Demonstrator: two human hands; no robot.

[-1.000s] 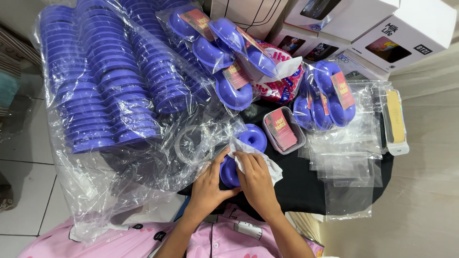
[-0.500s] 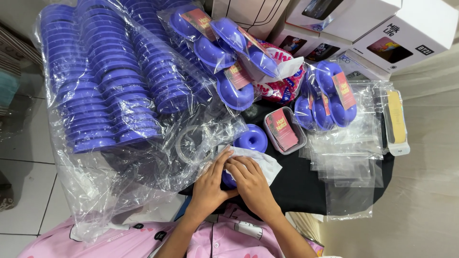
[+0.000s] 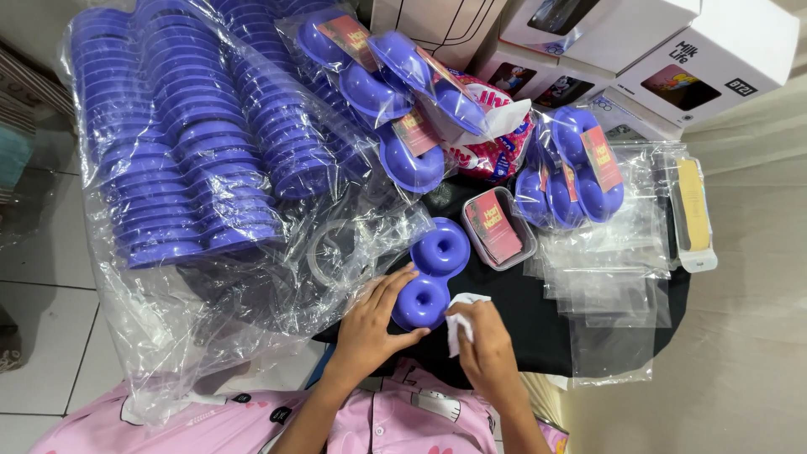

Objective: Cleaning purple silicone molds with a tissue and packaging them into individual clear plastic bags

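A small table with a black top stands on a floor of pale tiles with dark joints, seen at the left. A beige cloth hangs or lies along the right side. White cardboard boxes are stacked at the far edge. The light is soft and even.

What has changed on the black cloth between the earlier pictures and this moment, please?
The right hand has lifted the white cloth off the purple ring-shaped piece and drawn it aside to the right, so the piece now shows in full. The left hand still steadies it by its left edge. The second purple ring, the bagged stacks and the clear sleeves lie as before.
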